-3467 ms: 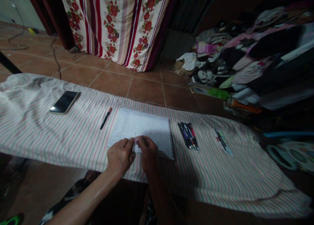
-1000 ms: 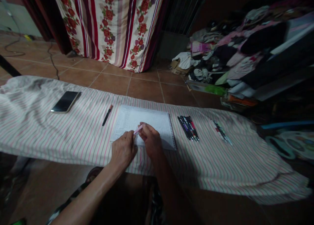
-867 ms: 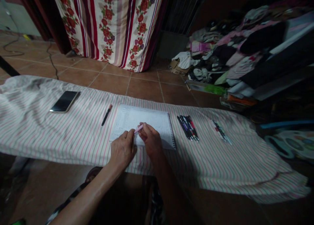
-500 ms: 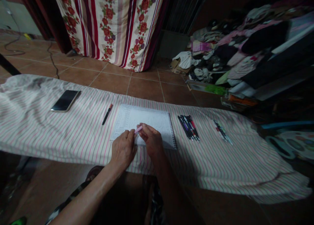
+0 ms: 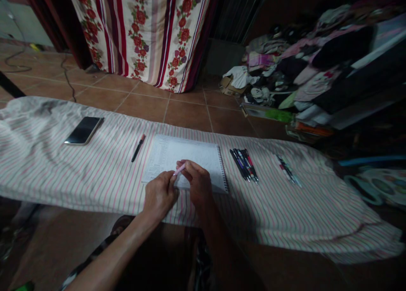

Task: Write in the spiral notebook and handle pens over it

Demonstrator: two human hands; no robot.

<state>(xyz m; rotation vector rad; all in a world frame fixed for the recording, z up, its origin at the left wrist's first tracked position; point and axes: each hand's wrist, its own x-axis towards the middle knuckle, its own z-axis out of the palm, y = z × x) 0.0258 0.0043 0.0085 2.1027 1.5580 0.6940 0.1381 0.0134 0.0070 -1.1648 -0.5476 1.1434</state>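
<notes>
A slim pink pen (image 5: 179,169) slants between my two hands, above the near edge of a spiral notebook (image 5: 193,149) lying open with writing on its page. My right hand (image 5: 200,181) pinches the pen's upper end between thumb and fingers. Closed at the pen's lower left end is my left hand (image 5: 159,192), its fingertips partly hidden. To the left of the notebook lies a black pen with a reddish end (image 5: 138,148). Several pens (image 5: 244,166) lie side by side to the right of the spiral binding.
A striped cloth (image 5: 114,172) covers the low table. On it are a dark-screened phone (image 5: 83,130) at the left and another small group of pens (image 5: 288,171) at the right. Beyond stand a floral curtain (image 5: 139,33) and a heap of clothes (image 5: 304,67).
Both hands stay almost in place around the pink pen. A little more of the pen shows between them now. The other things on the cloth have not moved.
</notes>
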